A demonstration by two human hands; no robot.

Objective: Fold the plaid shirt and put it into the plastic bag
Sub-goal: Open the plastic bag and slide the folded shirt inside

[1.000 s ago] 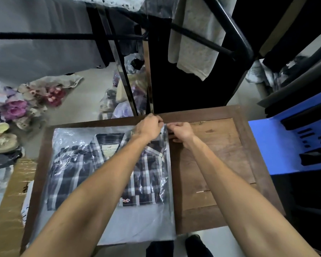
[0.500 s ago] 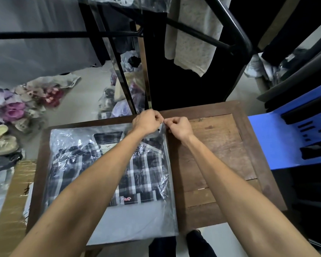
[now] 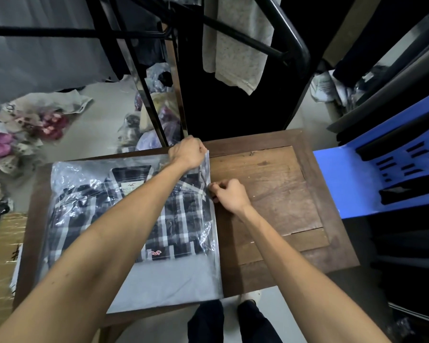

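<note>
One camera sits on the person's head and looks forward and down, close over the wooden table [image 3: 270, 184], so both bare arms reach away from it and the floor shows past the far edge.

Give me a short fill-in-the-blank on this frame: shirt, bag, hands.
1. The plaid shirt lies ____ the clear plastic bag.
2. The bag rests on a ____ table.
3. The left hand pinches the bag's far ____ corner.
4. The right hand works along the bag's ____ edge.

Missing words: inside; wooden; right; right
</note>
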